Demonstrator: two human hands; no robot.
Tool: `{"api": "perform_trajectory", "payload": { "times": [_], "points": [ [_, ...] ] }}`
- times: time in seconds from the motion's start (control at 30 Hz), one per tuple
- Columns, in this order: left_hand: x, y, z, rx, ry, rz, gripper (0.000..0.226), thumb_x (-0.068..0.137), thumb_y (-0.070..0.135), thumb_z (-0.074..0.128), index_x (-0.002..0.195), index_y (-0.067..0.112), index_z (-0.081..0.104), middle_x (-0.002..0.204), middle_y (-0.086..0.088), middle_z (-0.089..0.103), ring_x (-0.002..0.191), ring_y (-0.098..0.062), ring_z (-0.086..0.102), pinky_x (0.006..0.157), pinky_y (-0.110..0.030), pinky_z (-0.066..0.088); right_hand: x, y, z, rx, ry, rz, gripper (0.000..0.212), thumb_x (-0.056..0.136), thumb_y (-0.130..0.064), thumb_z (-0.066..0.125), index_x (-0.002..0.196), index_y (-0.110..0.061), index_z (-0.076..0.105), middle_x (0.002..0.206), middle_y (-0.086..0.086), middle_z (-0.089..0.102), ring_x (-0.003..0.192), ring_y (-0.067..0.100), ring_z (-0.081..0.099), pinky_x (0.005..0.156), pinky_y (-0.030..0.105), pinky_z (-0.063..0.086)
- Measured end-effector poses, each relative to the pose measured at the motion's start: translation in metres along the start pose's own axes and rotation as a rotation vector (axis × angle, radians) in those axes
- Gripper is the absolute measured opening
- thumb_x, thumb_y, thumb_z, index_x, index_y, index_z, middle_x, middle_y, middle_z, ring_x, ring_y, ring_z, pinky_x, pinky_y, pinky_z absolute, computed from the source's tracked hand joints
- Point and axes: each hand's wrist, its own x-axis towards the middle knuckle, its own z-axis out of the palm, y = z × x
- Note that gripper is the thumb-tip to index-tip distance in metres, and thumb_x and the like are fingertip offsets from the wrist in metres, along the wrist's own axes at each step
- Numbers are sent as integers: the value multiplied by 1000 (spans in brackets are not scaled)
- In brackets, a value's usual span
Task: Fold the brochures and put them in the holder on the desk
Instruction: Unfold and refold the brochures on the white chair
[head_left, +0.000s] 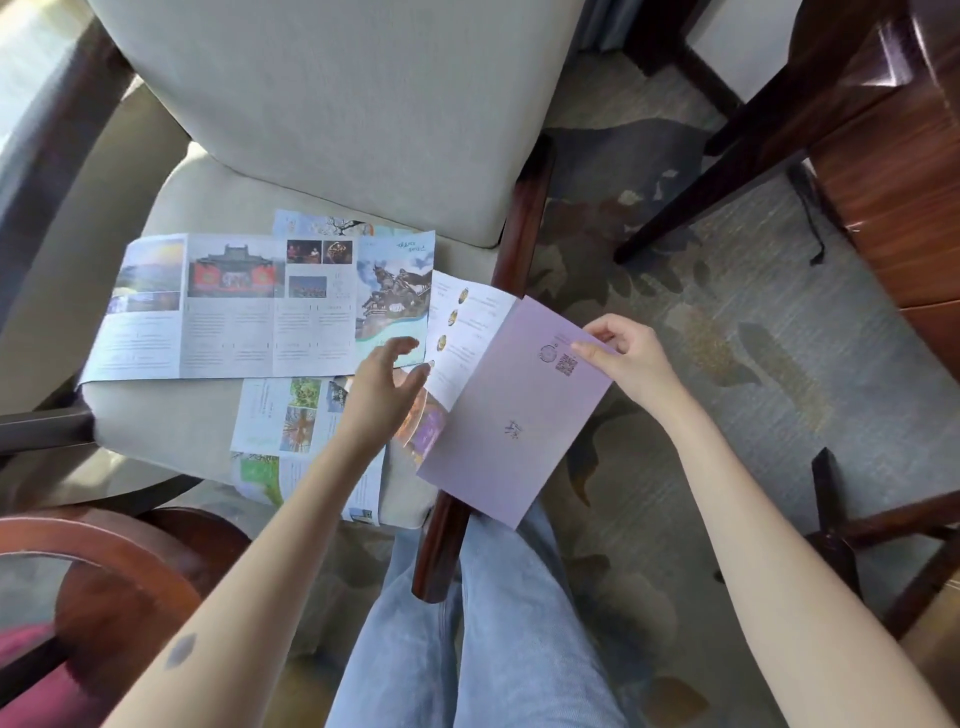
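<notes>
— Where does the brochure sit against the hands?

— The purple brochure (509, 415) hangs over the right edge of the chair seat (171, 421), half open. The right hand (628, 358) pinches the far right edge of its purple cover between thumb and fingers, lifting that panel off the white inner page. The left hand (384, 387) is just left of it, fingers loose and spread, holding nothing. One fingertip is at the white page's edge, though I can't tell whether it touches.

— What else is on the seat?

— A long unfolded brochure (234, 306) lies flat across the cushion, left of both hands. A green-pictured brochure (291, 431) lies nearer, partly under the left wrist. The corner of another sheet (322, 224) shows at the far side.

— Anything in the way?

— The chair's dark wooden armrest (519, 218) runs under the purple brochure. The person's jeans-clad legs (493, 623) are below it, and a wooden desk (883, 182) stands far right.
</notes>
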Motion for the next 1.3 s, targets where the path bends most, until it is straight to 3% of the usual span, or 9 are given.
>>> {"api": "perform_trajectory", "payload": {
  "times": [0.13, 0.27, 0.4, 0.6, 0.73, 0.9, 1.03, 1.13, 1.3],
  "points": [
    [-7, -12, 20, -16, -187, -77, 74, 85, 43, 61, 144, 13, 29, 149, -8, 33, 138, -23, 31, 112, -41, 27, 5, 8, 1, -48, 180, 43, 11, 82, -29, 68, 89, -22, 62, 104, -4, 54, 80, 5, 55, 64, 11, 41],
    [-14, -11, 38, -118, -329, -109, 90, 75, 50, 68, 146, 20, 21, 103, 12, 50, 94, -1, 50, 80, -19, 40, 10, 7, 7, -83, 276, 29, 12, 79, -22, 69, 89, -25, 63, 107, -5, 50, 82, 6, 53, 69, 12, 42],
    [-16, -13, 51, -52, -330, -104, 76, 77, 41, 71, 140, 26, 30, 117, 3, 48, 106, -17, 53, 91, -33, 45, 17, 4, 11, -60, 173, 65, 16, 83, -23, 65, 99, -20, 61, 109, 0, 61, 91, 10, 56, 73, 16, 44],
    [-25, -8, 47, 0, -280, -47, 51, 88, 36, 57, 135, 31, 37, 112, -3, 57, 85, -15, 57, 67, -23, 46, 20, -9, 21, -208, 127, 1, 29, 85, -25, 62, 114, -22, 59, 122, 1, 53, 117, 17, 45, 99, 32, 36],
    [-36, 2, 38, 99, -250, -7, 48, 93, 32, 46, 140, 27, 32, 115, -11, 62, 97, -28, 61, 81, -42, 54, 23, -21, 35, -198, 179, -10, 23, 88, -22, 58, 111, -20, 61, 121, 1, 52, 113, 15, 47, 90, 23, 33],
    [-59, 13, 15, 133, -85, 80, 37, 95, 26, 43, 131, 27, 45, 102, -7, 68, 87, -29, 62, 72, -39, 53, 28, -38, 49, -186, 176, -15, 18, 93, -23, 51, 105, -17, 63, 111, -2, 55, 94, 8, 51, 78, 18, 39],
    [-75, 16, -9, 15, 42, 186, 20, 92, 15, 47, 97, 30, 60, 76, -7, 63, 67, -26, 56, 60, -37, 44, 37, -60, 53, 61, 144, 88, 20, 93, -21, 45, 98, -15, 64, 93, 1, 64, 76, 13, 58, 64, 17, 46],
    [-75, 15, -26, -99, 58, 190, 33, 91, 18, 47, 72, 45, 46, 68, -12, 58, 60, -22, 48, 55, -29, 35, 44, -79, 56, 182, 52, 265, 26, 96, -26, 39, 98, -14, 62, 90, 4, 64, 63, 11, 56, 53, 20, 43],
    [-64, 20, -48, -477, 67, 136, 29, 91, 17, 54, 79, 42, 60, 74, 22, 67, 66, 6, 57, 60, -5, 40, 50, -106, 69, 310, -164, 328, 39, 97, -43, 35, 111, -15, 59, 114, 9, 64, 102, 22, 61, 90, 35, 50]
  ]
}}
